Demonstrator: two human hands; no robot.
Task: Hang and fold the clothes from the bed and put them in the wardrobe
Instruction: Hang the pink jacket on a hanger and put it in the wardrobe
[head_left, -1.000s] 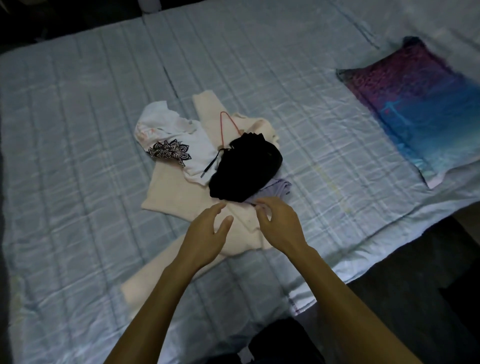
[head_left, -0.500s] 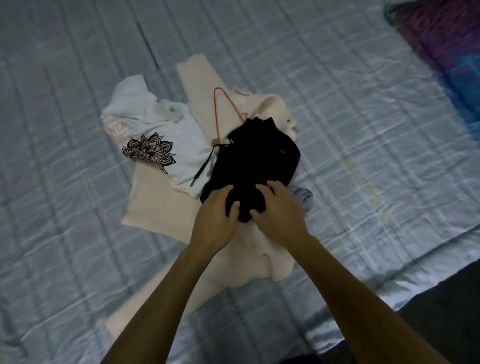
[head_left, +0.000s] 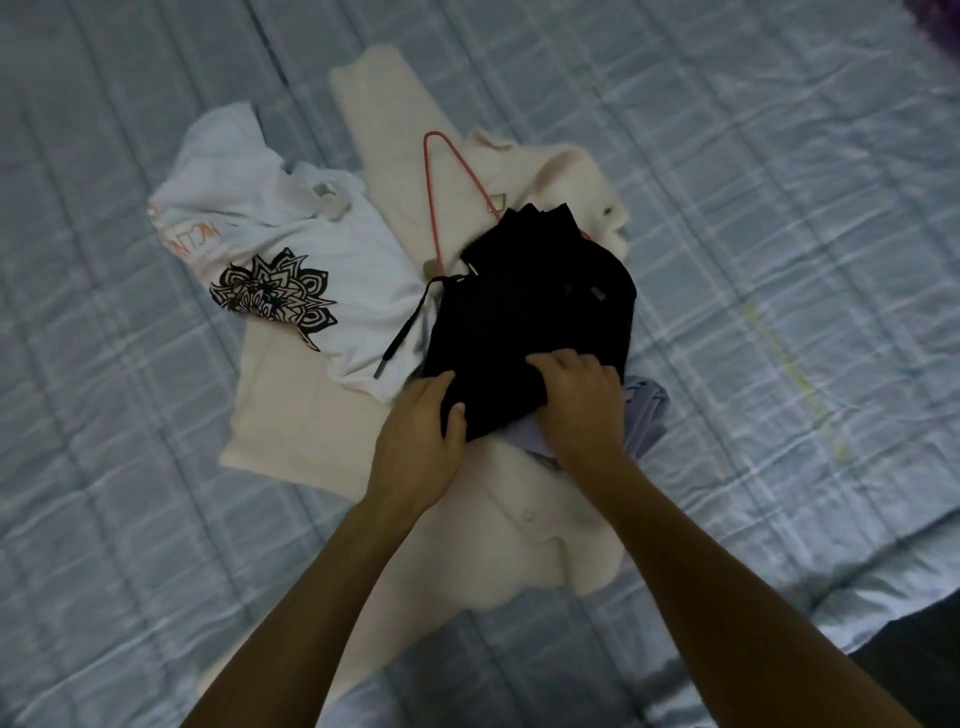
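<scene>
both hands have closed on the near edge of the black garment (head_left: 535, 312) since half a second ago, and that edge now sits slightly raised, showing more lilac cloth under it.

the bed (head_left: 779, 260), under a pale blue quilted cover, spreads out on every side of the black garment. the cream cardigan (head_left: 291, 415) lies beneath it and reaches out beyond it, to its left and toward the person. the white t-shirt (head_left: 311, 249) with a black mandala print lies just left of it, touching. the black garment is bunched on top of the pile, its drawstring (head_left: 402, 332) trailing left over the t-shirt. a lilac garment (head_left: 647, 410) pokes out from under its near right corner. a red hanger (head_left: 434, 208) sticks out from its far left side.

the left hand (head_left: 421, 436) grips the near left edge, thumb on top and fingers curled round the cloth. the right hand (head_left: 582, 400) grips the near right edge, fingers curled into the fabric.

the step looks like lifting the black piece off the pile. to do it well, raise it straight up and shake it open, watching that the drawstring or the hanger does not drag along, and that the lilac piece stays down.
</scene>
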